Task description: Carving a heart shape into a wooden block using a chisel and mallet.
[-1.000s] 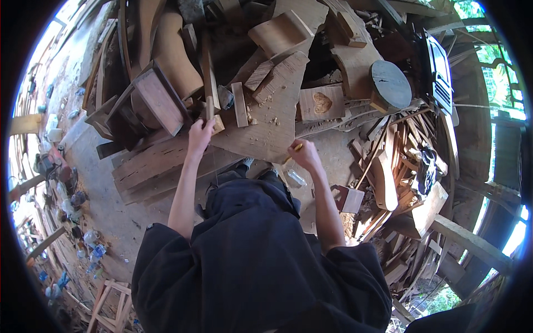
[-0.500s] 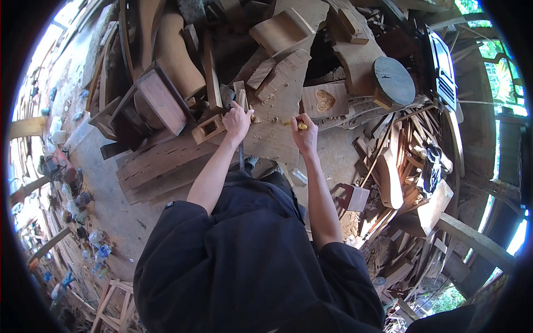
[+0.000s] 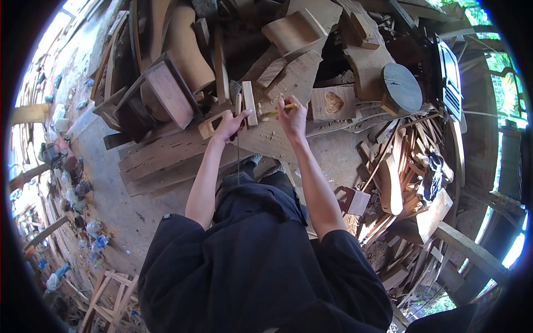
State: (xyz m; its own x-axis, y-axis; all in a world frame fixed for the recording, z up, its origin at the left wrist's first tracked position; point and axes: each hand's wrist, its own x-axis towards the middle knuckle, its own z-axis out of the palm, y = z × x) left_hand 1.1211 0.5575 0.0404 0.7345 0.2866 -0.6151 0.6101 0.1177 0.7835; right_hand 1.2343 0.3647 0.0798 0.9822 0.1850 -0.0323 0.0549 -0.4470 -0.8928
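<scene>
At the near edge of the work board [image 3: 273,136], my left hand [image 3: 226,127] has its thumb against the lower end of a small pale wooden block [image 3: 249,103] and grips it there; some fingers are hidden. A thin dark metal bar [image 3: 239,158] runs from beside that hand toward my lap, below a wooden handle-like piece [image 3: 239,103]. My right hand [image 3: 292,119] is closed round a slim yellow tool [image 3: 290,105], its front end pointing left toward the block. Beside my left hand lies a wooden piece with a rectangular opening [image 3: 207,127]. Wood chips are scattered between my hands.
Right of my right hand lies a square board with a carved hollow [image 3: 333,103]. Beyond it is a round grey-topped wooden piece [image 3: 402,87]. A small wooden frame box [image 3: 169,93] stands left. Scrap wood [image 3: 411,161] is heaped at right; bottles [image 3: 94,227] litter the left floor.
My left hand has drawn nearer and turned, with its thumb now on the small block. The right hand has lifted slightly away from me and left, turning the yellow tool leftward. The view has shifted.
</scene>
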